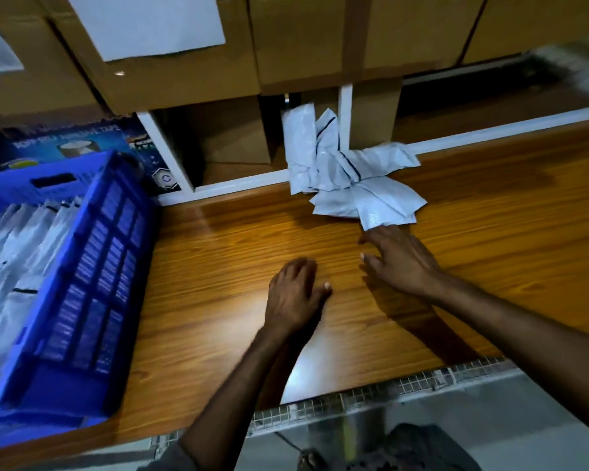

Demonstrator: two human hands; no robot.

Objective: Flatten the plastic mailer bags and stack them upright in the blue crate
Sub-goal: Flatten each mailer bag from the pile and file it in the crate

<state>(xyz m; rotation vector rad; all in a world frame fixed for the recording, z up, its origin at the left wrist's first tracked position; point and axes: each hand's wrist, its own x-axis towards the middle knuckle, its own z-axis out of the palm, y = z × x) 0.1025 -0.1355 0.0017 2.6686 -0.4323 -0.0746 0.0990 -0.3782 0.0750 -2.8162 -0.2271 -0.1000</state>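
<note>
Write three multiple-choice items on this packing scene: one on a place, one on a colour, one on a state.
1. Where does the crate stand?
A) at the left end of the table
B) at its right end
C) on the floor

2. What colour are the loose mailer bags?
A) black
B) white
C) brown

3. What does the left hand hold?
A) a bag
B) a tape roll
C) nothing

Answers:
1 A: the crate sits at the table's left edge.
2 B: the crumpled pile at the back is white.
3 C: its fingers hang relaxed over bare wood, while the right hand reaches toward the pile.
</note>
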